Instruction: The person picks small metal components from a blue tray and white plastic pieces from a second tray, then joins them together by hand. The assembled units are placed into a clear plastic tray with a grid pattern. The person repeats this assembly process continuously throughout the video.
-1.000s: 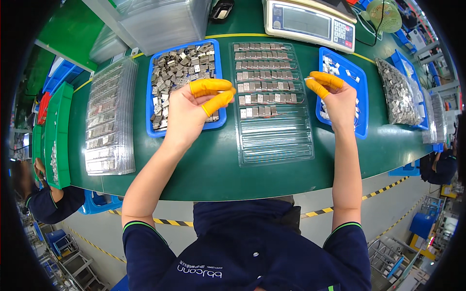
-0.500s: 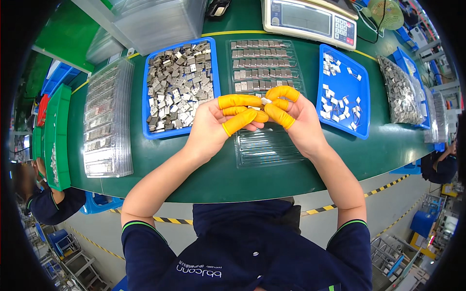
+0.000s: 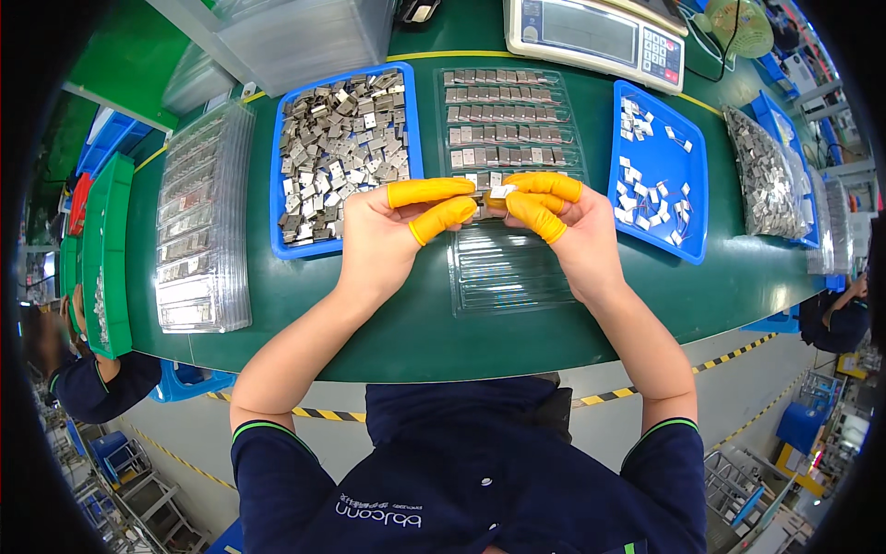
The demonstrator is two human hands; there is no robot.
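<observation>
Both my hands wear yellow finger cots and meet over a clear blister tray (image 3: 512,277). My right hand (image 3: 581,226) pinches a small white wired piece (image 3: 501,191) between thumb and fingers. My left hand (image 3: 388,235) is closed beside it, thumb and forefinger tips brought together; what lies between them is too small and hidden to make out. Rows of silvery metal connector shells (image 3: 503,134) fill the far part of the blister tray, beyond my fingers. Its near slots show bare plastic.
Left of my hands stands a blue tray (image 3: 275,217) heaped with metal shells, beside stacked clear trays (image 3: 198,231). A blue tray (image 3: 683,175) with white wired pieces is at the right, near a bag of metal parts (image 3: 766,175). Behind is a scale (image 3: 591,42).
My left hand has shifted slightly left, its fingertips drawing apart from the right hand's. The white wired piece now shows more plainly in my right fingers.
</observation>
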